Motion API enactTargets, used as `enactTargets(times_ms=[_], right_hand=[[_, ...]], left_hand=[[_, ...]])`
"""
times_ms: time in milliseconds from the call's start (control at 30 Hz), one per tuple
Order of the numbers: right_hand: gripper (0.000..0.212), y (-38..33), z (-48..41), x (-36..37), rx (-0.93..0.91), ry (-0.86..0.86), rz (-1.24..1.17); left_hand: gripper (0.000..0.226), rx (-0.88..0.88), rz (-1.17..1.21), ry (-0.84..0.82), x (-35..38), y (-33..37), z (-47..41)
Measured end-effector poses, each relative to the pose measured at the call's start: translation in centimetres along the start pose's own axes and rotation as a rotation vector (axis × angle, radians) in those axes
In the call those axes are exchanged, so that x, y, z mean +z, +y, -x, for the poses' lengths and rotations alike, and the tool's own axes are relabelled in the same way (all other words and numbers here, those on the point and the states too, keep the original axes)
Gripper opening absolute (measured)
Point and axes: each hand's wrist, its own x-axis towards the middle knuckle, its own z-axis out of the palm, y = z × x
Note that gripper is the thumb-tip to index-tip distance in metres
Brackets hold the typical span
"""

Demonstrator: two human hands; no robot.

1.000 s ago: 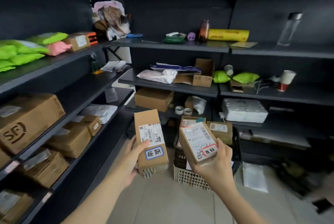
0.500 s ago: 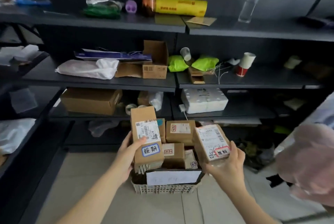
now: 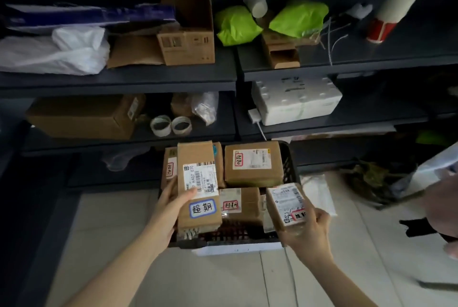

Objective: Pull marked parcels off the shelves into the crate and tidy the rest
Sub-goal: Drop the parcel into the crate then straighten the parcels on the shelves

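**Deposit step (judged).** Two marked parcels are held over the dark plastic lattice crate. The crate stands on the floor at the foot of the dark metal shelves and already holds several brown, red-labelled boxes.

- **Left hand**: fingers curled behind and thumb on the front face, gripping a tall brown cardboard parcel with a blue-bordered label above the crate's front left corner.
- **Right hand**: closed round a small brown cardboard parcel with a red-bordered label at the crate's front right corner.

**Next move.** It probably calls for lowering each parcel into the gap along the crate's front edge, then releasing.
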Motion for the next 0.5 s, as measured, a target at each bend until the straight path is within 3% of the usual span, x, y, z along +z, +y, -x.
enactTargets(times_ms=[167,333,500], right_hand=[[0.098,3.7,-4.9,5.3,0.052,-0.009,0.054],[0.097,6.0,-6.9,8.4,0.092,0.014,0.097],[0.099,9.0,-7.0,9.6,0.069,-0.191,0.341]], left_hand=[[0.048,-0.003,0.018,0.065,0.8,-2.4,-3.7],[0.056,-0.006,0.003,0.068,1.1,-4.4,-5.9],[0.058,-0.036,-0.025,0.073,1.4,-5.9,-6.9]])
